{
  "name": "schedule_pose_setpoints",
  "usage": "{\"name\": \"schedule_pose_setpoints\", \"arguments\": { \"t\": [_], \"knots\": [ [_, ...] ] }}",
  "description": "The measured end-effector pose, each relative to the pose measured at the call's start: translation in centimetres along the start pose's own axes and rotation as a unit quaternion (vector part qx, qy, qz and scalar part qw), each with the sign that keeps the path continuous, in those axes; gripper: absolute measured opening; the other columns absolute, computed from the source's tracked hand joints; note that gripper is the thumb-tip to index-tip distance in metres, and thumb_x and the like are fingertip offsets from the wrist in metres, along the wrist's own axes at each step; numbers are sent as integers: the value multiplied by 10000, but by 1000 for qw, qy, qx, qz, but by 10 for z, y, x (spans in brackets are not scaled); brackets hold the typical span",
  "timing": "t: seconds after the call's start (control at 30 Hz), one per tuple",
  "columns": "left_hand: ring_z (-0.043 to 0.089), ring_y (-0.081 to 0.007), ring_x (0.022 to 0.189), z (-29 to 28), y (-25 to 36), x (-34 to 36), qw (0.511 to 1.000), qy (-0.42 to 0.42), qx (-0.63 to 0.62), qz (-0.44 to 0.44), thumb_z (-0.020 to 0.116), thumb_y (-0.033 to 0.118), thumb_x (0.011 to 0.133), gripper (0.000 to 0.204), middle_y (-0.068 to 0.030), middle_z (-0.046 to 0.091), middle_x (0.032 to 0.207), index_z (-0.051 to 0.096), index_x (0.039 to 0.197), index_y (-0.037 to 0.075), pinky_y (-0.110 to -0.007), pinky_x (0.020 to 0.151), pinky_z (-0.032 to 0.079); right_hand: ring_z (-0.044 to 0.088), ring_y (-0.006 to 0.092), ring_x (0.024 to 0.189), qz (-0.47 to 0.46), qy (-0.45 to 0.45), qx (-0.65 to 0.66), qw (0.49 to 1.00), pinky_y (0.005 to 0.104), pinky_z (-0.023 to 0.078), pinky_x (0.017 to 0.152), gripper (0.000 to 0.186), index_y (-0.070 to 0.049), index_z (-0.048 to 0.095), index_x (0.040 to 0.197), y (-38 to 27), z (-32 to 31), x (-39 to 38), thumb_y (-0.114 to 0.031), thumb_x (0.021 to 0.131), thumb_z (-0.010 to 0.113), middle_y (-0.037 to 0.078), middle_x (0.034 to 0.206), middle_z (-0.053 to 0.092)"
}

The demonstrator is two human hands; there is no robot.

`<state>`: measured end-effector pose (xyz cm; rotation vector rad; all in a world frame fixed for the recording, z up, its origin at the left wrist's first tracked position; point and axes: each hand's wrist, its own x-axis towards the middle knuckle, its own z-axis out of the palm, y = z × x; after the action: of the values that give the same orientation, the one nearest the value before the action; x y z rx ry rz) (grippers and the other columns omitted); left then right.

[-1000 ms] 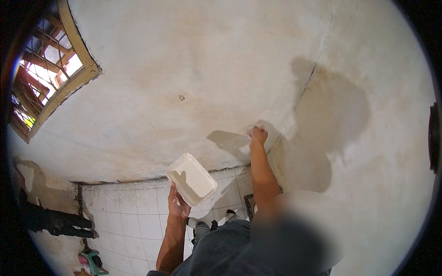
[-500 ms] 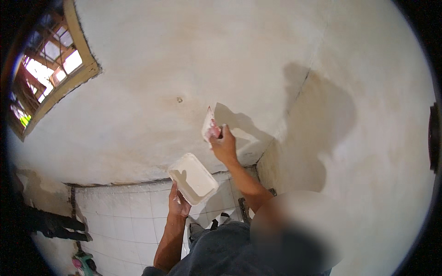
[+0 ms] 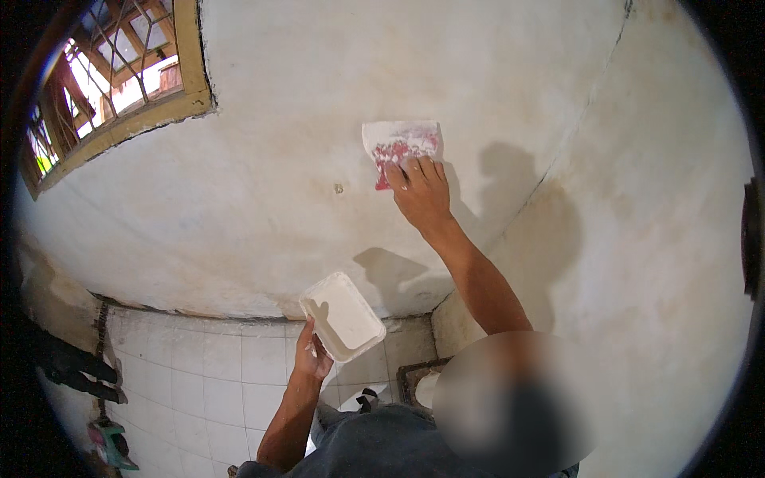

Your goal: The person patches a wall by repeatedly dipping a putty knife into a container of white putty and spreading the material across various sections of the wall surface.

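My right hand grips a red, flat putty spreader smeared with white paste. Its broad edge points up the pale wall and appears to lie against it. Lower down, my left hand holds a white rectangular tray by its left side, thumb at the rim and fingers underneath. White paste covers the bottom of the tray. Bits of white stick to the fingers of both hands.
A barred window with a wooden frame is at upper left. A wall corner runs down on the right. Below lies a white tiled floor. Dark clothing hangs at the left; a pale container stands near my feet.
My right hand has moved up and to the right with the spreader, which has turned from edge-on to flat toward the wall. The tray stays in my left hand; the view has shifted.
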<state>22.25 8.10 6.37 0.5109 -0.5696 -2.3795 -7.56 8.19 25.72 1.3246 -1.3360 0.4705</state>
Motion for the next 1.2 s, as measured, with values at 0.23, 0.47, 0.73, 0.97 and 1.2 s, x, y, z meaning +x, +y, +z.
{"name": "schedule_pose_setpoints", "arguments": {
  "t": [0.23, 0.47, 0.73, 0.97, 1.2],
  "knots": [
    [509, -273, 1241, 7, 3, -6, 1000, -15, 1, 26, 487, 408, 981, 558, -127, 507, 1363, 408, 1397, 45, -415, 1041, 428, 547, 240, 780, 53, 52, -40, 996, 369, 432, 639, 65, -112, 582, 792, 19, 9, 52, -85, 741, 613, 94, 842, 534],
    [511, -260, 1238, 5, 3, -7, 999, -11, -8, 33, 482, 359, 990, 529, -114, 515, 1356, 408, 1396, 27, -398, 1044, 425, 608, 335, 984, 35, -208, 151, 966, 434, 515, 816, 218, -75, 639, 1007, -50, 4, -55, -95, 791, 616, 191, 1109, 598],
    [512, -252, 1239, 12, 5, -8, 1000, -8, 15, 8, 480, 362, 990, 540, -123, 509, 1361, 401, 1395, 13, -390, 1051, 420, 638, 182, 930, 497, -296, 456, 676, 345, 525, 815, 175, -24, 606, 1005, -43, -73, -65, -55, 834, 630, 130, 1045, 638],
    [560, -235, 1186, 4, 7, -2, 1000, -24, 16, 3, 505, 358, 984, 520, -130, 546, 1310, 423, 1363, 12, -378, 1000, 477, 629, 163, 834, 588, -168, 640, 465, 308, 524, 773, 253, 38, 583, 1106, -91, -86, -83, -31, 863, 606, 98, 944, 653],
    [603, -217, 1127, -9, 4, 6, 999, -23, 9, -29, 556, 352, 964, 488, -119, 578, 1262, 463, 1313, 23, -374, 963, 511, 663, 253, 846, 480, -280, 533, 638, 361, 509, 774, 255, 46, 615, 1033, -129, -71, -122, -124, 844, 641, 185, 926, 676]
  ]
}}
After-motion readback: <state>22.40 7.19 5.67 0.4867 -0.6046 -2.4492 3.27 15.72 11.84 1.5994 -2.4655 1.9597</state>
